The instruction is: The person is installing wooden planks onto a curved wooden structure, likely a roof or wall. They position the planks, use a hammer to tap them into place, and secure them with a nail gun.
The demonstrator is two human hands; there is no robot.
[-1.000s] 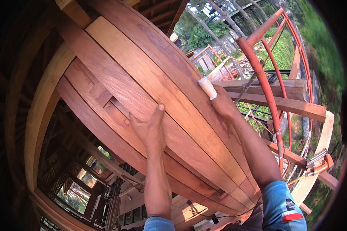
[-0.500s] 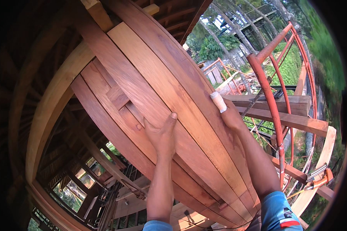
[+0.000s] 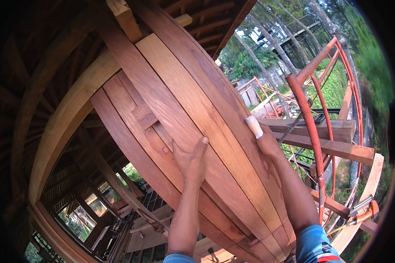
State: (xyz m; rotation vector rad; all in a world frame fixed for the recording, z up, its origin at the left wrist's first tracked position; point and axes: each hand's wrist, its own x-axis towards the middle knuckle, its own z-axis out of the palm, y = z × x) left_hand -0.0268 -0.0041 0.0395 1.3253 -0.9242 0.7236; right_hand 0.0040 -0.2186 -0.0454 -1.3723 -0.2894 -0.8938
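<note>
Two bare hands on curved hardwood planking, centre of view. Left hand point(image 3: 191, 162) is at a smooth, grained reddish-brown plank point(image 3: 164, 103): thumb straight on its face, other fingers mostly hidden at its left edge; cannot tell how tightly they close. Right hand point(image 3: 267, 142) is at the darker, stained outer plank point(image 3: 213, 85), a white wrap point(image 3: 253, 127) around one digit; remaining fingers hidden, grip unclear. Pale tan plank point(image 3: 215, 127) runs between, tapering downward. Small rectangular wood block point(image 3: 144, 116) sits left. Beyond: pale arched rib point(image 3: 61, 120), rough squared timber point(image 3: 311, 129), round orange-red tubular frame point(image 3: 310, 127).
</note>
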